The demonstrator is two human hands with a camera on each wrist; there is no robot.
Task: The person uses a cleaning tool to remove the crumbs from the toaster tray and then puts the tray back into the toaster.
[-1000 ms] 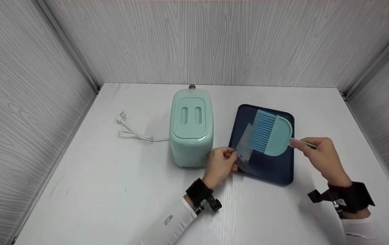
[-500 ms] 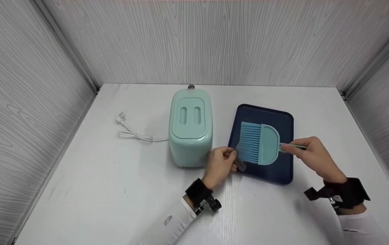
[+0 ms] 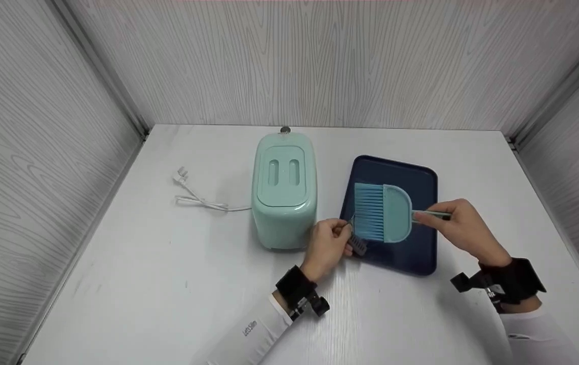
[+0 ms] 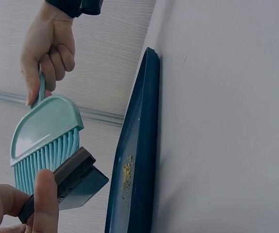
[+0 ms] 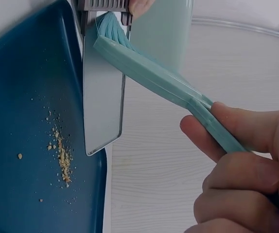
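My left hand pinches the dark slotted end of a toaster crumb tray, a flat metal sheet held tilted above the navy blue tray. My right hand grips the thin handle of a mint-green brush. The blue bristles press against the crumb tray near its slotted end, as the right wrist view shows. From the head view the brush hides most of that sheet. Yellowish crumbs lie scattered on the navy tray below.
A mint-green toaster with a lid on top stands just left of my left hand. Its white cord and plug lie on the white table to the left. Grey wood-grain walls enclose the back and sides.
The brush has moved left and slightly down with my right hand, its bristles now near the slotted end of the crumb tray. My left hand has stayed in place.
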